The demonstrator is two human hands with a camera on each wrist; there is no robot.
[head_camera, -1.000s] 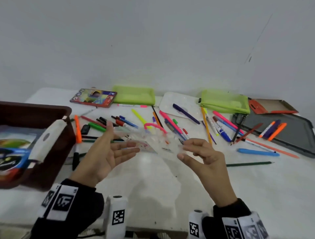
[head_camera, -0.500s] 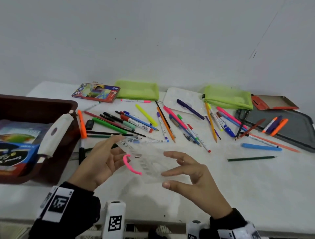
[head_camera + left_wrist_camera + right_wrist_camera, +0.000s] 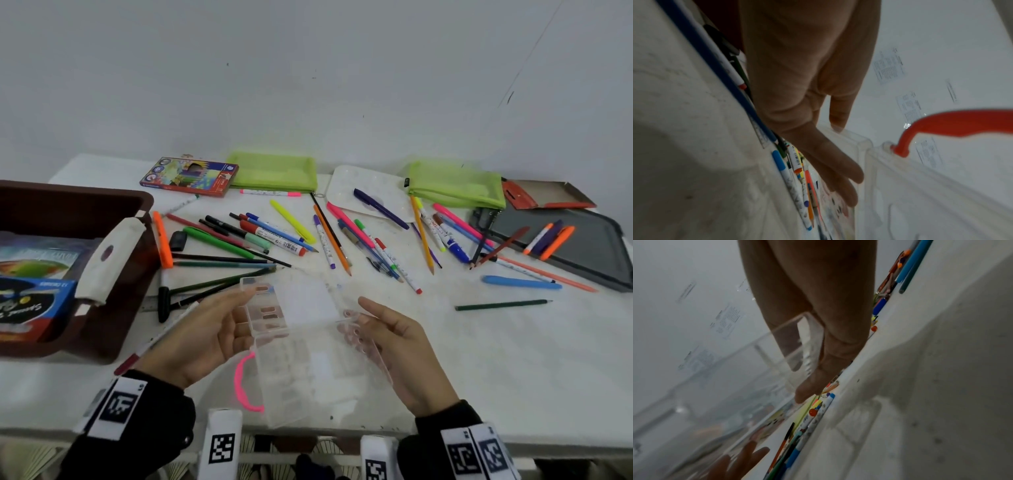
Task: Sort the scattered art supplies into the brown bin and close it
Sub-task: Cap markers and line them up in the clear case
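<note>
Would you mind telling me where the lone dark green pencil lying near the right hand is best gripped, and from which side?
Pinch the dark green pencil at mid-shaft from above, probably with the right hand. It lies flat on the white table, apart from the other pens, with bare surface on both long sides for fingertips. Its point faces right, so stay off that end.

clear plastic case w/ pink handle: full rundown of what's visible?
The clear case looks like thin, rigid, see-through plastic, with slotted cut-outs along one side and a pink handle on its near-left edge. It is held above the table near the front edge, between the left hand and the right hand, fingers straight against its sides. Contents unclear.
</note>
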